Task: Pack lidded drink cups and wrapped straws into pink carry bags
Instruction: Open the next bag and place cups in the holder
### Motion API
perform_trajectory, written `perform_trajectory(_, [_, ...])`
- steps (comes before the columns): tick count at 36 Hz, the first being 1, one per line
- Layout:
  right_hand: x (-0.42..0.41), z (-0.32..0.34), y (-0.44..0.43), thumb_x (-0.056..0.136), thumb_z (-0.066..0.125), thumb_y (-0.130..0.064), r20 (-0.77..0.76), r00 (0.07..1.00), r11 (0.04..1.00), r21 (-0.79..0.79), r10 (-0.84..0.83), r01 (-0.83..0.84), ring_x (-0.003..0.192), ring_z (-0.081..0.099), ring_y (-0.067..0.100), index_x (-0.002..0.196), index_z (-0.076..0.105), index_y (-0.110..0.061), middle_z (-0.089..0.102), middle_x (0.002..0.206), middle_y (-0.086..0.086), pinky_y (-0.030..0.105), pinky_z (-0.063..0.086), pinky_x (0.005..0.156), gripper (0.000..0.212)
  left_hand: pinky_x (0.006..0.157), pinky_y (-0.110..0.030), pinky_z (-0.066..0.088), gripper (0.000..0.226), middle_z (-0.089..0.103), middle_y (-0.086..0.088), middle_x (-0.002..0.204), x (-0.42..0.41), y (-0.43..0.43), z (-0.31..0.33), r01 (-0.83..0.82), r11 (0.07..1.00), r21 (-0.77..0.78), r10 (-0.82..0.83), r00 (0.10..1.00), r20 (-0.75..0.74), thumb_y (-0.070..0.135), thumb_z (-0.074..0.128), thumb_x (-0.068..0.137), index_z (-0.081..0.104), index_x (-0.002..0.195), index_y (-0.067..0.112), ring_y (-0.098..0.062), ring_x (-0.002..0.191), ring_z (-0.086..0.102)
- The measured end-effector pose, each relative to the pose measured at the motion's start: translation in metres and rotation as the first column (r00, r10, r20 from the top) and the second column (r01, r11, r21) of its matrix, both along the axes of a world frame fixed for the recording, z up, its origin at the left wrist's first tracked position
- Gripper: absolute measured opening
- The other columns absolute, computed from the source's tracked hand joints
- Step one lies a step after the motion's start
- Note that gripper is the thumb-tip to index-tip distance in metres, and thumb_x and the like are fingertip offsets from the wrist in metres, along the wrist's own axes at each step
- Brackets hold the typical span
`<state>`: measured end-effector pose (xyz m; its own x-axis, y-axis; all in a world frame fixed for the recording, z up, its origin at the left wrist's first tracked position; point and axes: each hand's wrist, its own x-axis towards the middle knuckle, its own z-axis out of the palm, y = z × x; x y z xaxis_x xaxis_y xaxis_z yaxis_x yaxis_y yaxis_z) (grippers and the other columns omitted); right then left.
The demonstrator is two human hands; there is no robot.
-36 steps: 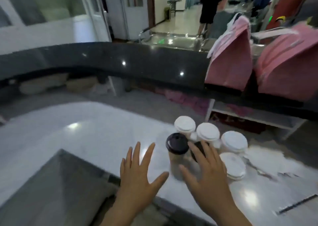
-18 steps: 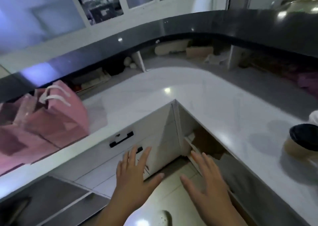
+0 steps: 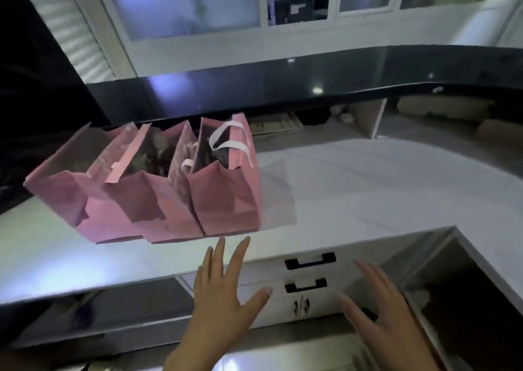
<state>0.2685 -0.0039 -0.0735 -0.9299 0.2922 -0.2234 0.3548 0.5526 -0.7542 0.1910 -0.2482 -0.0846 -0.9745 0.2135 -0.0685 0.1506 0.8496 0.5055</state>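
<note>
Bags: three pink carry bags (image 3: 167, 201) are set upright in a row on the left part of the white table (image 3: 368, 189), their side walls pressed together and their mouths open.
Right bag: the right bag (image 3: 226, 198) is the nearest to the hands; white handles (image 3: 230, 144) are draped over its open mouth.
Contents: dark shapes are seen inside the bags, but what they are cannot be told through the blur.
Left hand: the left hand (image 3: 220, 294) is held palm down over the near edge of the table, its fingertips close to the foot of the right bag. No contact is seen. The grip is spread wide, with the fingers straight, and nothing is held.
Right hand: the right hand (image 3: 379, 311) is blurred and is held palm down to the right, in front of the drawers (image 3: 268, 291), well apart from the bags. The grip is open and nothing is held.
Drawers: two white fronts are stacked under the near table edge, each fitted with one of the black handles (image 3: 310, 260).
Ledge: a black raised ledge (image 3: 311, 82) is run along the far side of the table.
</note>
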Motion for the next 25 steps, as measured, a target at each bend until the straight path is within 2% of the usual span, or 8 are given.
perform_trajectory(2, [-0.026, 0.003, -0.011, 0.084, 0.066, -0.051, -0.022, 0.999, 0.999, -0.014, 0.042, -0.042, 0.143, 0.025, 0.006, 0.128, 0.032, -0.062, 0.027, 0.158, -0.016, 0.038, 0.026, 0.118, 0.057, 0.121, -0.04, 0.0, 0.081, -0.023, 0.02, 0.159, -0.018, -0.018, 0.011, -0.03, 1.0, 0.008, 0.031, 0.999, -0.019, 0.086, 0.034, 0.074, -0.012, 0.137, 0.068, -0.011, 0.149, -0.02])
perform_trajectory(4, [-0.052, 0.009, -0.019, 0.084, 0.064, -0.055, -0.047, 0.994, 0.995, -0.005, 0.098, -0.098, 0.139, 0.019, -0.002, 0.133, 0.031, -0.062, 0.02, 0.158, -0.022, 0.037, 0.026, 0.117, 0.059, 0.121, -0.041, 0.004, 0.079, -0.019, 0.018, 0.161, -0.037, -0.033, 0.027, -0.06, 0.997, 0.056, 0.062, 0.998, -0.031, 0.073, 0.05, 0.085, -0.006, 0.14, 0.067, -0.009, 0.15, -0.017])
perform_trajectory(7, [-0.095, 0.022, -0.024, 0.085, 0.059, -0.059, -0.069, 0.983, 0.985, 0.021, 0.171, -0.17, 0.137, 0.012, -0.008, 0.14, 0.028, -0.06, 0.013, 0.157, -0.029, 0.033, 0.022, 0.115, 0.063, 0.12, -0.04, 0.008, 0.076, -0.02, 0.03, 0.157, -0.069, -0.048, 0.053, -0.047, 0.99, 0.135, 0.065, 0.989, -0.131, 0.067, 0.052, 0.087, 0.001, 0.142, 0.068, -0.001, 0.148, -0.017])
perform_trajectory(9, [-0.129, 0.031, -0.025, 0.084, 0.056, -0.063, -0.091, 0.969, 0.971, 0.096, 0.229, -0.221, 0.143, 0.011, -0.006, 0.141, 0.026, -0.06, 0.013, 0.158, -0.027, 0.033, 0.022, 0.116, 0.064, 0.117, -0.039, 0.006, 0.076, -0.022, 0.038, 0.151, -0.093, -0.054, 0.07, -0.03, 0.989, 0.148, 0.059, 0.979, -0.196, 0.061, 0.055, 0.087, 0.003, 0.142, 0.068, 0.006, 0.144, -0.022])
perform_trajectory(11, [-0.166, 0.039, -0.027, 0.084, 0.054, -0.065, -0.101, 0.953, 0.95, 0.156, 0.287, -0.27, 0.147, 0.012, 0.0, 0.14, 0.022, -0.062, 0.013, 0.16, -0.025, 0.038, 0.023, 0.119, 0.065, 0.119, -0.043, 0.008, 0.076, -0.019, 0.037, 0.153, -0.118, -0.056, 0.086, -0.049, 0.99, 0.13, 0.077, 0.973, -0.22, 0.054, 0.059, 0.09, 0.007, 0.144, 0.066, 0.002, 0.147, -0.018])
perform_trajectory(16, [-0.257, 0.06, -0.043, 0.085, 0.062, -0.058, -0.157, 0.899, 0.901, 0.226, 0.408, -0.37, 0.149, 0.02, 0.013, 0.149, 0.023, -0.049, 0.019, 0.162, -0.014, 0.044, 0.026, 0.118, 0.075, 0.117, -0.045, 0.023, 0.065, 0.013, 0.016, 0.163, -0.18, -0.049, 0.117, -0.123, 0.989, 0.084, 0.137, 0.971, -0.195, 0.047, 0.058, 0.091, 0.025, 0.147, 0.052, -0.012, 0.15, 0.013])
perform_trajectory(20, [-0.316, 0.068, -0.059, 0.081, 0.069, -0.059, -0.185, 0.875, 0.89, 0.191, 0.447, -0.414, 0.141, 0.036, 0.017, 0.15, 0.024, -0.042, 0.029, 0.159, -0.012, 0.042, 0.038, 0.109, 0.084, 0.1, -0.031, 0.041, 0.057, 0.045, 0.016, 0.147, -0.221, -0.037, 0.123, -0.219, 0.971, 0.099, 0.231, 0.965, -0.122, 0.037, 0.063, 0.091, 0.039, 0.143, 0.045, -0.01, 0.129, 0.048])
perform_trajectory(25, [-0.357, 0.06, -0.077, 0.077, 0.069, -0.064, -0.163, 0.855, 0.87, 0.143, 0.491, -0.472, 0.132, 0.047, 0.026, 0.154, 0.002, -0.04, 0.031, 0.158, -0.003, 0.044, 0.048, 0.1, 0.104, 0.089, -0.034, 0.05, 0.055, 0.061, 0.006, 0.13, -0.26, -0.023, 0.123, -0.311, 0.946, -0.086, 0.308, 0.95, -0.054, 0.034, 0.065, 0.091, 0.043, 0.141, 0.043, -0.018, 0.112, 0.061])
